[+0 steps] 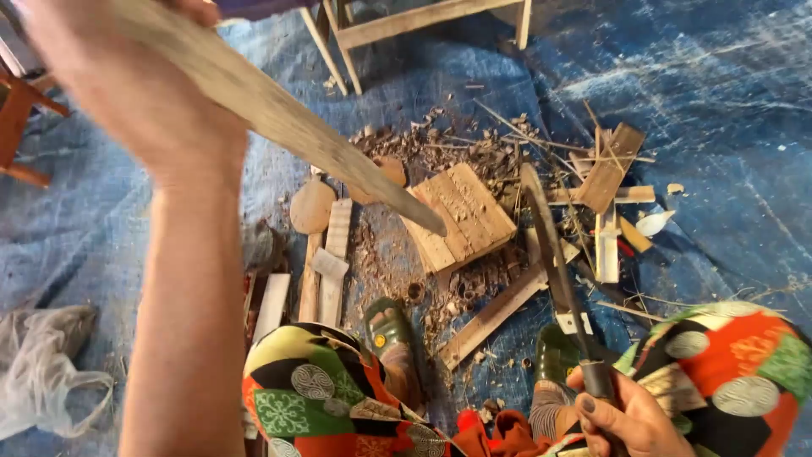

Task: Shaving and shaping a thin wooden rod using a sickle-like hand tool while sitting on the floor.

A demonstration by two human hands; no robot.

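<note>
Two hands are busy over a chopping spot on a blue tarpaulin (727, 101): the left hand (127, 85), raised close to the camera, is wrapped around the upper end of a long flat wooden stick (279, 114) that slants down with its tapered tip hanging just above a square wooden chopping block (461, 216); the right hand (622, 410), low by the person's knee, is closed in a fist round the dark handle of a long machete (554, 254), whose blade points away over the scraps. Around the block lie wood shavings (440, 148), short plank offcuts (605, 182) and a longer batten (491, 315), and both sandalled feet (391, 338) sit just beside the block. Judging from this, the work in hand is trimming the stick, and doing it well would call for resting the tip firmly on the block rather than in the air, keeping the left grip high and well clear of the blade's path, striking downward and away from the feet, and taking thin slices along the grain so the tip does not split. A crumpled clear plastic bag (42, 364) lies well apart at the left.
</note>
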